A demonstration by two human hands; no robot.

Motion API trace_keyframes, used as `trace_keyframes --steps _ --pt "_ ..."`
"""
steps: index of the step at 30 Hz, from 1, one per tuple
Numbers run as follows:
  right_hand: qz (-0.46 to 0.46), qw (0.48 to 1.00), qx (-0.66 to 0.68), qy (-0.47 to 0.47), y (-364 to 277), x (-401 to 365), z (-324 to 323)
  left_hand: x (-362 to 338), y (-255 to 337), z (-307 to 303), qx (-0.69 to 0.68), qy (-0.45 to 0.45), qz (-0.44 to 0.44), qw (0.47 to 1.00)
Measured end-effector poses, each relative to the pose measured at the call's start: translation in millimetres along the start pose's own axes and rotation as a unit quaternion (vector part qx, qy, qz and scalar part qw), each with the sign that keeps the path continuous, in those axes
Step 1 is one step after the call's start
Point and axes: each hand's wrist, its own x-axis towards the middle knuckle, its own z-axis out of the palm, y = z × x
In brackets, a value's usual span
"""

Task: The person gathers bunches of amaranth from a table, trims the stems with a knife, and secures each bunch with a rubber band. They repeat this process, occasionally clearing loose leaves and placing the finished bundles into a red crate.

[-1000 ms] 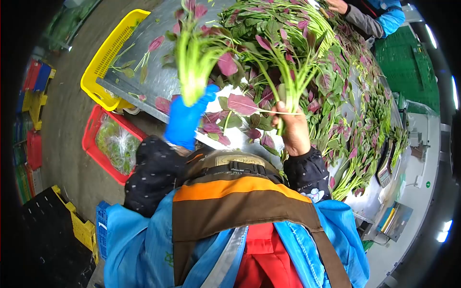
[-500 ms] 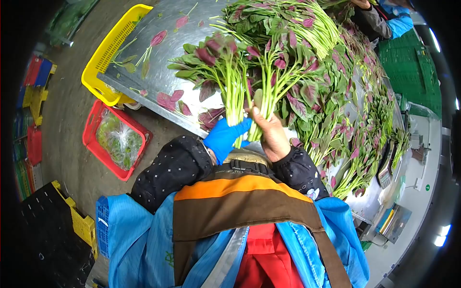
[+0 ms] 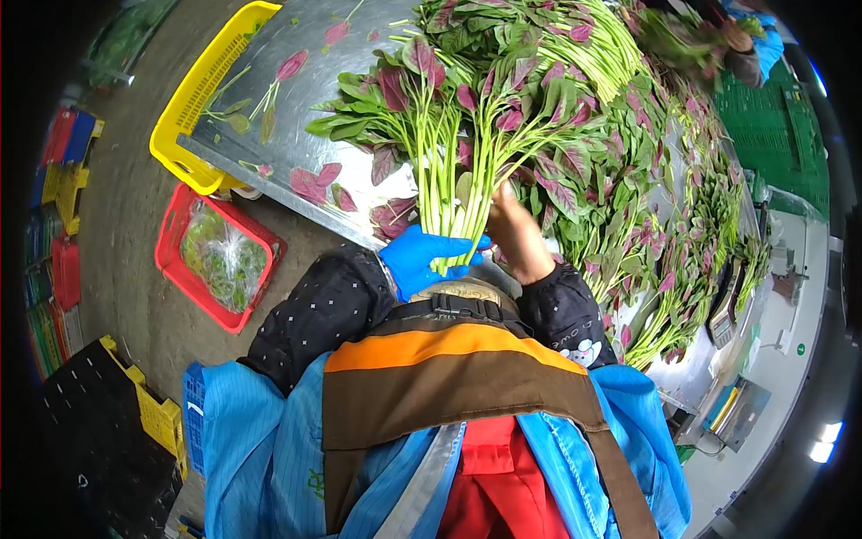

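My left hand (image 3: pixel 429 260), in a blue glove, is closed around the lower stems of a bunch of amaranth greens (image 3: pixel 449 184). The bunch stands upright before my body, its green and purple leaves fanned out at the top and its pale cut ends at the palm. My bare right hand (image 3: pixel 523 235) is at the right side of the stems, blurred, with its fingers partly hidden behind them. More amaranth (image 3: pixel 575 198) lies in a heap just beyond that hand on the metal table (image 3: pixel 296 117).
A yellow crate (image 3: pixel 202 108) sits at the table's left end. On the floor, a red crate (image 3: pixel 171 235) holds a plastic bag of greens. A co-worker's hand (image 3: pixel 738 38) is at the far right with blurred greens. Green crates (image 3: pixel 774 148) stand there, and a scale-like device (image 3: pixel 721 325) rests nearer.
The two clusters of stems, one in each hand before, are now together in my left hand. My right hand has slipped toward the right side of the bunch. The co-worker has lifted some greens.
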Motion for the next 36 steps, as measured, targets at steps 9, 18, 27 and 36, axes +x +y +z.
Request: trace_keyframes --steps 9,18,27,36 --pt "-0.227 0.739 -0.632 0.052 -55.2 -10.7 15.2 1.5 -8.5 11.6 0.175 0.187 0.086 0.963" --pt "-0.02 0.965 -0.188 -0.18 -98.6 -9.0 13.3 7.0 -13.4 9.5 0.173 0.201 0.114 0.957" --pt "-0.299 0.651 -0.685 -0.132 -78.3 45.4 30.7 3.1 -11.2 12.5 0.191 0.212 0.092 0.954" --pt "0.127 0.795 -0.342 -0.485 -98.1 -39.6 -28.8 4.3 -9.1 13.9 0.157 0.178 0.119 0.964"
